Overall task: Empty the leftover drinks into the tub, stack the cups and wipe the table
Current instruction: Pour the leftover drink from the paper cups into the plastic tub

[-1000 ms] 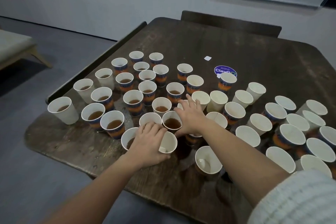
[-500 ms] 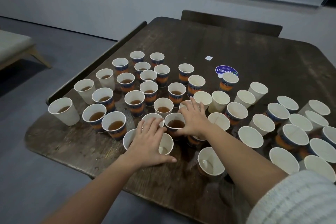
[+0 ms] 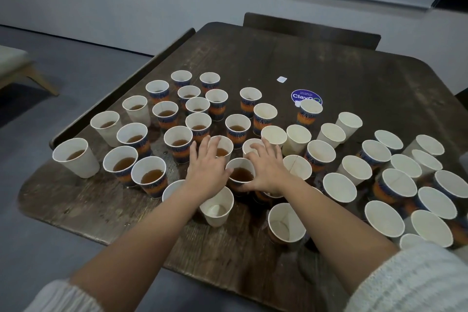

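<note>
Many paper cups crowd a dark wooden table (image 3: 253, 58). The cups on the left (image 3: 149, 175) hold brown drink; those on the right (image 3: 339, 186) look empty. My left hand (image 3: 206, 172) lies flat, fingers straight, reaching over a cup with drink (image 3: 222, 147), and its thumb is at the rim of a fuller cup (image 3: 240, 173). My right hand (image 3: 266, 170) is spread on the other side of that fuller cup, thumb along its near side and fingers straight over the cup behind (image 3: 252, 145). An almost empty cup (image 3: 217, 208) stands under my left wrist.
A blue round sticker (image 3: 306, 96) and a small white square (image 3: 281, 79) lie on the far half of the table. A chair back (image 3: 311, 30) stands behind, a bench (image 3: 121, 88) along the left edge. Wet drops (image 3: 166, 153) show among the left cups.
My left hand has left the almost empty near cup and moved forward to the left side of the fuller cup. My right hand has stayed beside that cup.
</note>
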Available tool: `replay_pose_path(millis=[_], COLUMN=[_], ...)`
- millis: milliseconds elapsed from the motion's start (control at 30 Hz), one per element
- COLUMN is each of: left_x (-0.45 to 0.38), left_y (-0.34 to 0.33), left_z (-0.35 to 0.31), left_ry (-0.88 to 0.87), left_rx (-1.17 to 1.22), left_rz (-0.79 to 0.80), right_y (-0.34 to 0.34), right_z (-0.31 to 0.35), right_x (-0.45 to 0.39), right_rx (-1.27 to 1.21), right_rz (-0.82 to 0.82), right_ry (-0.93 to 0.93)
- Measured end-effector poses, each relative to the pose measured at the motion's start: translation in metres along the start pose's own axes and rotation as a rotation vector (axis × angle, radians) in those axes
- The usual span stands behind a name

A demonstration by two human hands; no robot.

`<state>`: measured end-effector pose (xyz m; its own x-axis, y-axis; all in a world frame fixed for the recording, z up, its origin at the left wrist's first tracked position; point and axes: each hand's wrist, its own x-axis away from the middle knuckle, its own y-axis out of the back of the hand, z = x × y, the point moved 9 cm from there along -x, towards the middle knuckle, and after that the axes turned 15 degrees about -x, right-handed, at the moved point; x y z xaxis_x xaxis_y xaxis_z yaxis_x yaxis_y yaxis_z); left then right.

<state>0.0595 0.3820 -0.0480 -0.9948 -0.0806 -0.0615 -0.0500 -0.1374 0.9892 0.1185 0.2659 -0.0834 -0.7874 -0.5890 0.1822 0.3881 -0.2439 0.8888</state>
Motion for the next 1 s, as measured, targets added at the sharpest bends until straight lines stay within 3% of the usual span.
replay_pose_path(millis=[200, 533, 700, 867, 1000], left_x=[-0.015, -0.029, -0.044, -0.059, -0.075], left_y=[-0.012, 0.024, 0.071, 0.126, 0.161], left_z=[-0.011, -0.006, -0.006, -0.029, -0.074], left_ry=[0.008, 0.065, 0.077, 0.046, -0.029], left_rx=[-0.12, -0.051, -0.025, 0.089, 0.268], left_rz=[0.105, 0.111, 0.124, 0.107, 0.074], right_y=[-0.001, 0.024, 0.065, 0.096, 0.127], right_z=[0.0, 0.001, 0.003, -0.016, -0.048], right_x=[-0.001, 0.008, 0.017, 0.038, 0.066], right_rx=[0.017, -0.122, -0.358, -0.935, -1.146], right_rz=[-0.001, -0.1, -0.209, -0.242, -0.395], right_ry=[-0.011, 0.005, 0.054, 0.107, 0.115])
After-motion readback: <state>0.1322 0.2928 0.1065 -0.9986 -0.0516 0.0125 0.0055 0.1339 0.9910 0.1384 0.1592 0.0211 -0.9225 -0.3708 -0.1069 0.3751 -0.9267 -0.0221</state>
